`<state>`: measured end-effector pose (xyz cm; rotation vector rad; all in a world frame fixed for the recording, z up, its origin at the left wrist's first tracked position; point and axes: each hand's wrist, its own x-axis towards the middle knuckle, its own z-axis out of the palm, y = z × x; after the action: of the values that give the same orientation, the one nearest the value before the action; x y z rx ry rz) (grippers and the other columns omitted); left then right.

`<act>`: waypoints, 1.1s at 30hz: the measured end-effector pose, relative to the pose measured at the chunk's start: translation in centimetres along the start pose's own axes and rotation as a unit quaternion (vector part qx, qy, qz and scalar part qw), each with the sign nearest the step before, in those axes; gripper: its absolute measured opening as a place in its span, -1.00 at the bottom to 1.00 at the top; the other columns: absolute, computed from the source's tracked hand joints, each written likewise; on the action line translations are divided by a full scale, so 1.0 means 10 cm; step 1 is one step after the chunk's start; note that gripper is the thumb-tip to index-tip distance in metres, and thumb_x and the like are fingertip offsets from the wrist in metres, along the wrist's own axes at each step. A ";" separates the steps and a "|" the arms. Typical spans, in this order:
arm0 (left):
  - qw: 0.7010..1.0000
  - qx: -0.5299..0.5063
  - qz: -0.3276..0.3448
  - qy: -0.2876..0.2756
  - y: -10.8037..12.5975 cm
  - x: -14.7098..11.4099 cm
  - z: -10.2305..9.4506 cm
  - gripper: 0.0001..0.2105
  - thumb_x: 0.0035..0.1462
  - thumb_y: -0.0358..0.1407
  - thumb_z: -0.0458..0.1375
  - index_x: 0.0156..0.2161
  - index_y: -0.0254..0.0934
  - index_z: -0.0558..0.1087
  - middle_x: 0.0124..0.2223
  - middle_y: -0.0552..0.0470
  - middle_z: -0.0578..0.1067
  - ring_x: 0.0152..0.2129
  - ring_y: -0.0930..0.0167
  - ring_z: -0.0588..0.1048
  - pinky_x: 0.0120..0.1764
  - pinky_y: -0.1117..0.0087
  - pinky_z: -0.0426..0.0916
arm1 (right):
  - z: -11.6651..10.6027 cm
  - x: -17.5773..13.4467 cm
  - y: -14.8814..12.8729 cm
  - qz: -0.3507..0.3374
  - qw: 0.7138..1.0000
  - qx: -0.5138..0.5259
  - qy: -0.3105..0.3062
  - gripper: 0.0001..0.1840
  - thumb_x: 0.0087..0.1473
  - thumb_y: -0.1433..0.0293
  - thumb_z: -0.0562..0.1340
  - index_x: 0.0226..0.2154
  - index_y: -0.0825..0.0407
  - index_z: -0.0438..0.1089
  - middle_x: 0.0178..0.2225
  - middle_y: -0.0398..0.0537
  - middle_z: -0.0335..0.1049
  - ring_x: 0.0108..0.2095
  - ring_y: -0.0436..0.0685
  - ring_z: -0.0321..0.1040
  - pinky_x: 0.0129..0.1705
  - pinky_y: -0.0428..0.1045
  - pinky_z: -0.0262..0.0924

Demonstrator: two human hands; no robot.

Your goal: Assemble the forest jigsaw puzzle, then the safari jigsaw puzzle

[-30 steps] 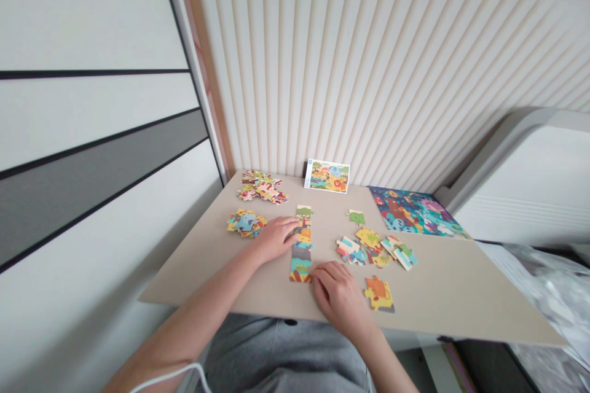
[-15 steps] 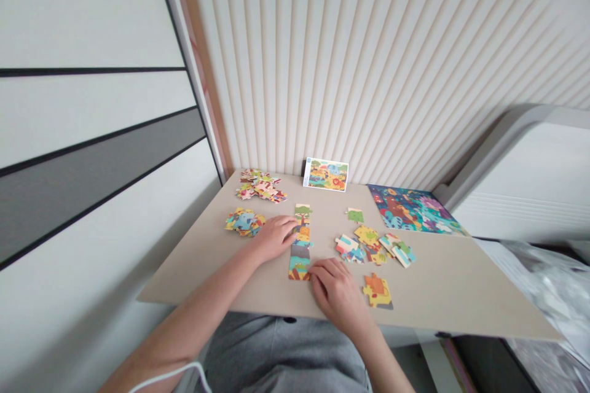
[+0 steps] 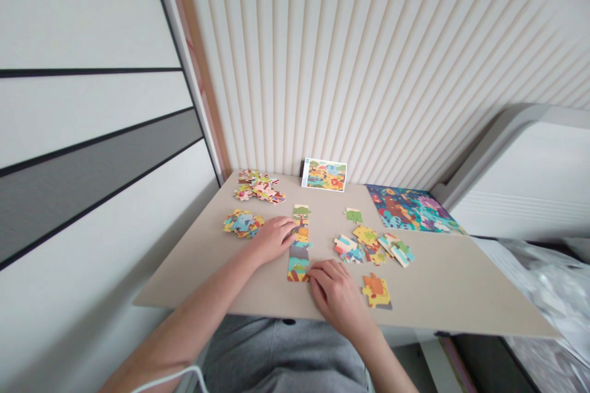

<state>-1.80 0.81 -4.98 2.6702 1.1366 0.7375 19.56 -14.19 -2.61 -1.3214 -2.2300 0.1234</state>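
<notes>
A narrow upright strip of joined jigsaw pieces [image 3: 299,253] lies on the table, showing a tree, an orange animal and a green animal near the bottom. My left hand [image 3: 275,238] rests at its left side, fingers stretched out and fingertips on the strip's upper half. At the lower right edge, my right hand [image 3: 335,288] has its fingers curled together, tips touching the strip; its thumb is partly hidden. Right of that hand lies an orange and yellow piece pair [image 3: 377,291]. Loose pieces [image 3: 367,236] are spread beyond it, with a green piece [image 3: 354,215] farther back.
Two piles of pieces, a pink one [image 3: 259,187] and a blue-yellow one [image 3: 243,223], sit at the left. A picture card [image 3: 324,174] leans against the pleated wall. A dark colourful sheet [image 3: 412,209] lies at the back right of the table [image 3: 442,282].
The view has shifted very slightly. Both hands keep the same places at the strip, and no piece has visibly moved on the table.
</notes>
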 end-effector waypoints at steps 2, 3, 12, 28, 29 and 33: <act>1.000 -0.001 -0.001 0.001 0.00 0.00 0.01 -0.68 0.30 -0.30 0.08 0.12 -0.16 0.46 0.12 -0.05 0.50 0.07 0.25 0.44 0.19 0.18 0.28 | 0.00 0.00 0.00 -0.001 1.000 -0.001 -0.001 -0.78 0.27 0.51 0.15 -0.14 -0.05 0.46 -0.16 0.01 0.48 -0.11 0.19 0.39 -0.03 0.13 0.31; 1.000 -0.002 -0.001 0.001 0.00 0.00 0.01 -0.68 0.30 -0.30 0.08 0.12 -0.16 0.46 0.12 -0.05 0.50 0.08 0.25 0.44 0.19 0.18 0.28 | 0.00 0.00 0.00 -0.001 1.000 -0.002 -0.001 -0.78 0.27 0.51 0.15 -0.15 -0.05 0.46 -0.16 0.00 0.48 -0.11 0.19 0.39 -0.03 0.13 0.31; 1.000 -0.009 -0.002 0.004 0.00 0.00 0.01 -0.67 0.29 -0.31 0.08 0.12 -0.15 0.46 0.12 -0.05 0.50 0.08 0.26 0.44 0.20 0.18 0.27 | 0.00 0.00 -0.01 0.007 1.000 0.001 -0.002 -0.78 0.27 0.51 0.15 -0.12 -0.05 0.46 -0.15 0.00 0.48 -0.10 0.19 0.39 -0.02 0.14 0.30; 1.000 -0.006 0.003 0.003 0.00 -0.01 0.01 -0.68 0.29 -0.31 0.08 0.12 -0.15 0.46 0.12 -0.03 0.50 0.07 0.27 0.44 0.20 0.20 0.28 | 0.01 -0.01 -0.01 0.005 1.000 0.004 0.000 -0.78 0.26 0.52 0.15 -0.13 -0.04 0.44 -0.16 -0.01 0.47 -0.11 0.21 0.38 -0.02 0.14 0.29; 1.000 -0.006 0.004 0.003 0.00 -0.01 0.01 -0.68 0.29 -0.31 0.08 0.12 -0.15 0.46 0.12 -0.03 0.50 0.07 0.27 0.44 0.20 0.20 0.28 | 0.01 -0.01 0.00 0.005 1.000 0.005 0.001 -0.78 0.26 0.52 0.15 -0.13 -0.04 0.44 -0.16 0.00 0.47 -0.11 0.21 0.38 -0.01 0.14 0.29; 1.000 -0.007 0.003 0.004 -0.01 0.00 0.01 -0.68 0.29 -0.31 0.09 0.12 -0.14 0.46 0.13 -0.02 0.50 0.08 0.27 0.43 0.20 0.20 0.28 | 0.01 -0.01 0.00 0.006 1.000 0.005 0.002 -0.79 0.27 0.51 0.15 -0.14 -0.04 0.44 -0.16 0.00 0.47 -0.10 0.20 0.38 -0.01 0.14 0.29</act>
<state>-1.83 0.87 -5.15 2.6615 1.1225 0.7553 19.55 -14.22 -2.77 -1.3283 -2.2154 0.1347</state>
